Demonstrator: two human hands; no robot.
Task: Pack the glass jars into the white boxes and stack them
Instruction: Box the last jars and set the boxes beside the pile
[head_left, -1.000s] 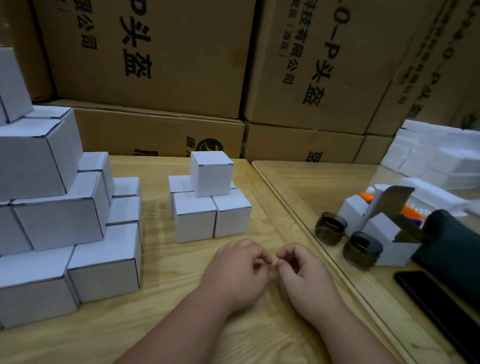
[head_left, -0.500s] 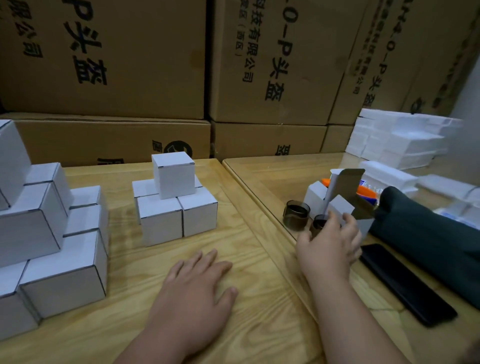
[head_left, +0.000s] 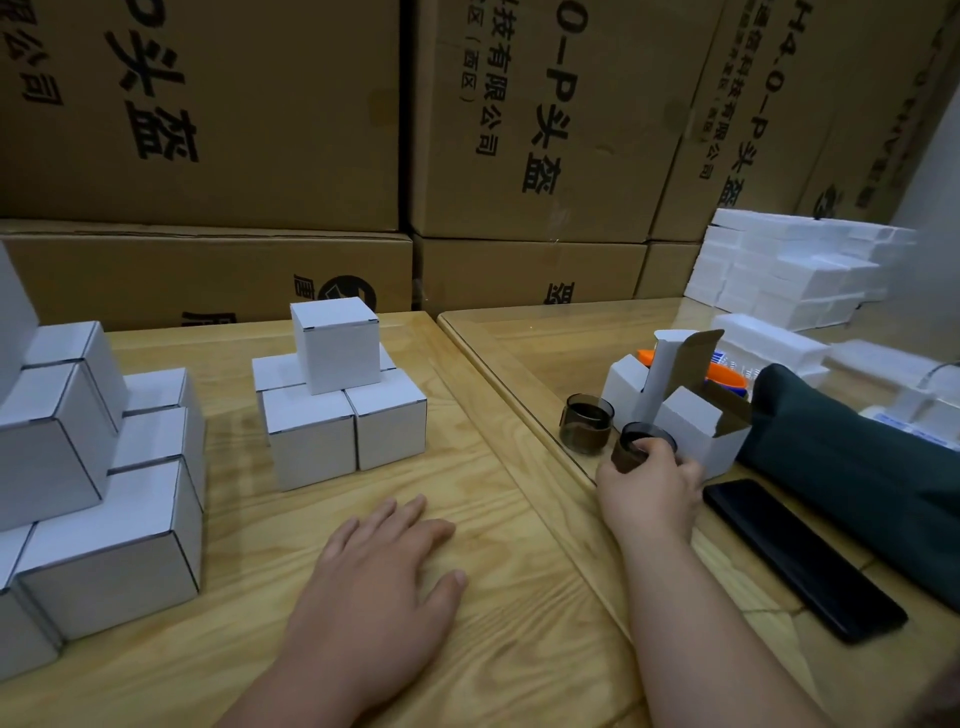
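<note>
My right hand (head_left: 649, 491) grips a dark glass jar (head_left: 631, 448) on the glass-topped table, fingers curled over its rim. A second dark jar (head_left: 586, 423) stands just left of it, untouched. Right behind the held jar sits an open white box (head_left: 696, 431) with its flap up, and another open box (head_left: 626, 382) behind that. My left hand (head_left: 387, 582) lies flat on the wooden table, fingers spread. A small stack of closed white boxes (head_left: 337, 400) stands ahead of it, one box on top. A bigger stepped pile of closed boxes (head_left: 88, 467) fills the left.
A black phone (head_left: 800, 556) lies right of my right wrist. A dark green bag (head_left: 852, 467) sits behind it. Flat white box blanks (head_left: 789, 270) are piled at the back right. Large brown cartons (head_left: 311, 156) wall off the back. An orange object (head_left: 722, 371) lies behind the open boxes.
My hands parted from in front of me. The right hand reached to the right and took hold of the nearer jar; the left hand flattened on the wood. The view swung right.
</note>
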